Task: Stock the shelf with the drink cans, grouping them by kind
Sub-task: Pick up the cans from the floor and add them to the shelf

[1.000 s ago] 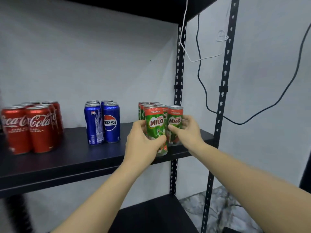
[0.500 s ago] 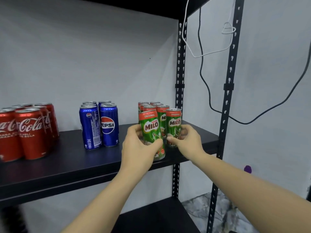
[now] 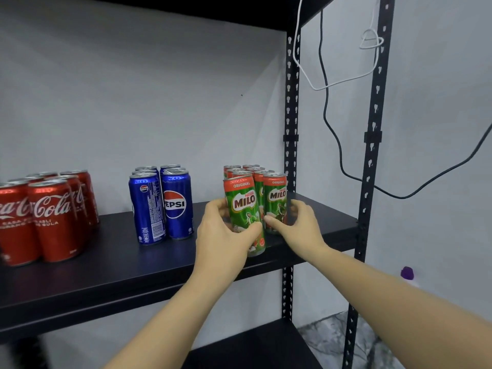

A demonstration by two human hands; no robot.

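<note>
- Left hand (image 3: 223, 235): grasping front-left Milo can (image 3: 243, 209), slightly tilted at shelf (image 3: 119, 267) front edge
- Right hand (image 3: 295, 225): wrapped round front-right Milo can (image 3: 275, 203), touching Milo group (image 3: 249, 170)
- Step: seating both cans
- Next, likely: square up, let go
- Coca-Cola cans (image 3: 50, 217), Pepsi cans (image 3: 162, 203): grouped apart

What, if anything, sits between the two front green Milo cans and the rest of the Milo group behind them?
Nothing visible. The left hand grips the front-left green Milo can, the right hand the front-right green Milo can; both stand directly against the green Milo group on the black metal shelf.
</note>
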